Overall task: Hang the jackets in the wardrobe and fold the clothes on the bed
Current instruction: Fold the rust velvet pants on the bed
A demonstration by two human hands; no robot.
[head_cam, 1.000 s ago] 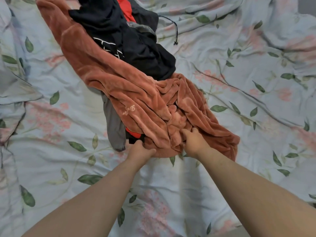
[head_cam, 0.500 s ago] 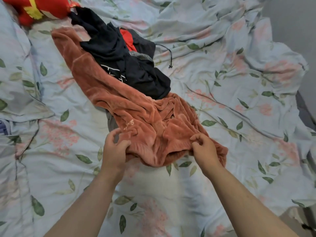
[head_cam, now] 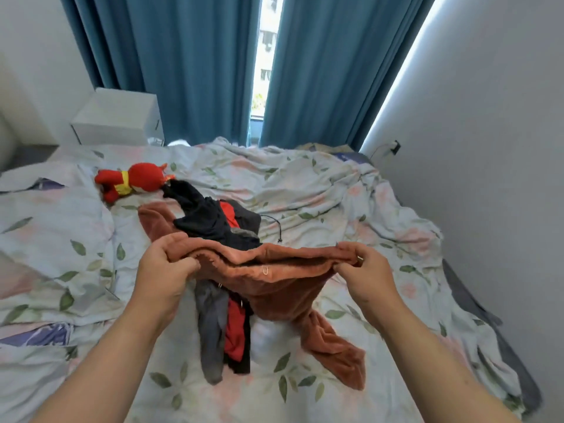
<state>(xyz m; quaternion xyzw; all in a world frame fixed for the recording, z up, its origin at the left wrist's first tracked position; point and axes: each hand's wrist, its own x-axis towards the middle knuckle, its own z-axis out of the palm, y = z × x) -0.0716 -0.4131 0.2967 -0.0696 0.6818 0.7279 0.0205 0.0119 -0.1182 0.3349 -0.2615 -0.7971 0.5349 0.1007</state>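
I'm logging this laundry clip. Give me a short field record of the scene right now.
left hand: grips one end of the rust fleece garment
right hand: pinches the other end
fleece: held up, edge stretched between hands, tail trailing onto the duvet
pile: grey garment, red garment, black garment
beyond: red plush toy, blue curtains, white nightstand

Teal curtains [head_cam: 195, 62], daylit window gap [head_cam: 265, 50], white nightstand [head_cam: 117, 117], grey walls [head_cam: 488, 117]

The held-up rust fleece garment [head_cam: 274, 285] hides the near part of the black garment [head_cam: 210, 221] and the upper ends of the grey garment [head_cam: 210, 325] and red garment [head_cam: 235, 331], its folds cover some fingertips of the left hand [head_cam: 164, 270] and right hand [head_cam: 366, 276], its small pale mark [head_cam: 265, 270] is unreadable, and both forearms run off the bottom edge.
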